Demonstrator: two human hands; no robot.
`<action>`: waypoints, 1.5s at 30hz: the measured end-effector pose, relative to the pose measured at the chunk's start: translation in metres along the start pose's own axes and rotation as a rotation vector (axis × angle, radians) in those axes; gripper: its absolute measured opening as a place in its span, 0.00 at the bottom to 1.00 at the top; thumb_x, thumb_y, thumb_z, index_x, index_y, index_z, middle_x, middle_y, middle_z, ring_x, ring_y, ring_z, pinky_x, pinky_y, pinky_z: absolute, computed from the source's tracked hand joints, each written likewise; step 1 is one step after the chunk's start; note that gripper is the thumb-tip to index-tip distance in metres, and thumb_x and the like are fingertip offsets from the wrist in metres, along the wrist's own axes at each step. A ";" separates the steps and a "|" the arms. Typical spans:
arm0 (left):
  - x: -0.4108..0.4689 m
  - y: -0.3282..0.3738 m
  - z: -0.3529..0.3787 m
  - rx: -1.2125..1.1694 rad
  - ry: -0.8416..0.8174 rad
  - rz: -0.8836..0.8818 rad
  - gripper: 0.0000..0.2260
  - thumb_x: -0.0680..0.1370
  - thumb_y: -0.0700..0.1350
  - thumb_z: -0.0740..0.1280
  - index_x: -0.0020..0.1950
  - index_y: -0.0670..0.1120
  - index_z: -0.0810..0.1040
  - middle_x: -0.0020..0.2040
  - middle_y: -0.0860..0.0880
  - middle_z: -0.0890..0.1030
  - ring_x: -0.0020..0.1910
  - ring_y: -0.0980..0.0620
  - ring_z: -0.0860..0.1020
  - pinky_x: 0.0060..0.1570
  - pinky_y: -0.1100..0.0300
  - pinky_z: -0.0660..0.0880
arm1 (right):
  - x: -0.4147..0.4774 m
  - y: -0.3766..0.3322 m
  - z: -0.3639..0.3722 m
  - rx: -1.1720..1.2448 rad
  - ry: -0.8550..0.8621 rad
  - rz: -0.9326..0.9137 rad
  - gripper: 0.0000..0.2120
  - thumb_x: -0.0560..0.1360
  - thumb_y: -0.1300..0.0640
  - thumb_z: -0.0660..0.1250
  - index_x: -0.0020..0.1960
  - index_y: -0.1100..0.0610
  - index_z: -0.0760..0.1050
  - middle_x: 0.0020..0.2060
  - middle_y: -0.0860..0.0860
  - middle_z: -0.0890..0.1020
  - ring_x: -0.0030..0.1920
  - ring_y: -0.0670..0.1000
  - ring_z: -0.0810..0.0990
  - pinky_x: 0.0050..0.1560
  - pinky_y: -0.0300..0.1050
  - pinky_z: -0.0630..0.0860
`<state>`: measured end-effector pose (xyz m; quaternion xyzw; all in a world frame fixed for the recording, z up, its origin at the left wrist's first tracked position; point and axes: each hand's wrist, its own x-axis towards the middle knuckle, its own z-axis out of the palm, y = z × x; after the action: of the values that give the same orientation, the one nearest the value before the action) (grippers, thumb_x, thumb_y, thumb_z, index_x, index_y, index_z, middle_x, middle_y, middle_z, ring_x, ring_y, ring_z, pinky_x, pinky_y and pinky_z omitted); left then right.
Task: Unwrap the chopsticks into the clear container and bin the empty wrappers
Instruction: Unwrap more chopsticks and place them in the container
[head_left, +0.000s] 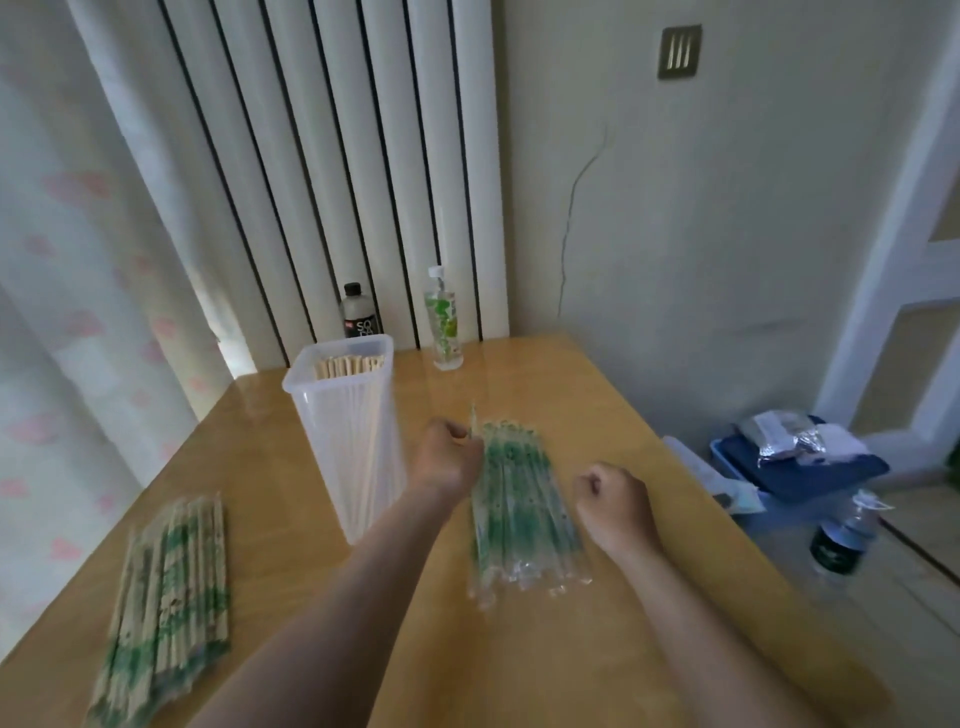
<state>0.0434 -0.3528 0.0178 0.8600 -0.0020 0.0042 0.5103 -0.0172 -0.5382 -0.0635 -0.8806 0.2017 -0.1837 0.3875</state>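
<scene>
Head view looks down on a wooden desk (597, 415) set against a wall and a ribbed white radiator. The left hand (449, 457) reaches forward with its fingers curled, thumb and fingertips pinching a single wrapper (473, 423), a thin clear strip that sticks up from the grip; blur hides its finer detail. Just right of that hand, touching its edge, lies the pile of empty wrappers (524, 514), clear with green print, fanned out lengthwise on the desk. The right hand (615, 501) sits on the other side of the pile, near its right edge, balled into a fist with nothing visible inside it.

Left of the left hand, close beside the forearm, stands the clear container (348, 447), tall and upright, with bare chopsticks (348, 366) standing in it, their tips level with the rim. The wrapped chopsticks (166, 597) lie in a loose stack at the desk's near left corner, well apart from both hands.

At the far edge stand a dark bottle (358, 312) and a clear bottle with green label (444, 322). A blue box (795, 470) sits on the floor to the right.
</scene>
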 end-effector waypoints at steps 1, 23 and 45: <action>0.007 -0.001 0.004 0.045 0.015 0.002 0.07 0.79 0.50 0.68 0.52 0.49 0.73 0.48 0.47 0.79 0.48 0.46 0.79 0.47 0.53 0.77 | 0.000 0.002 0.002 0.002 0.004 -0.024 0.17 0.79 0.63 0.62 0.33 0.57 0.63 0.27 0.51 0.67 0.30 0.51 0.66 0.30 0.48 0.59; 0.028 -0.012 0.026 0.344 -0.013 0.125 0.10 0.81 0.50 0.66 0.47 0.43 0.77 0.43 0.45 0.80 0.43 0.46 0.77 0.44 0.54 0.76 | 0.005 0.008 0.004 0.140 -0.026 -0.029 0.10 0.76 0.62 0.62 0.37 0.64 0.73 0.31 0.58 0.75 0.31 0.51 0.68 0.31 0.46 0.62; -0.076 -0.101 -0.164 0.431 -0.017 0.298 0.06 0.79 0.43 0.66 0.45 0.43 0.81 0.42 0.46 0.82 0.45 0.45 0.80 0.42 0.58 0.72 | -0.126 -0.178 0.051 0.123 -0.434 -0.297 0.12 0.76 0.59 0.62 0.38 0.59 0.81 0.33 0.55 0.84 0.35 0.56 0.83 0.41 0.53 0.82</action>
<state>-0.0331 -0.1601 0.0070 0.9391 -0.1321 0.0724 0.3089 -0.0620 -0.3343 0.0180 -0.8941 -0.0293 -0.0574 0.4433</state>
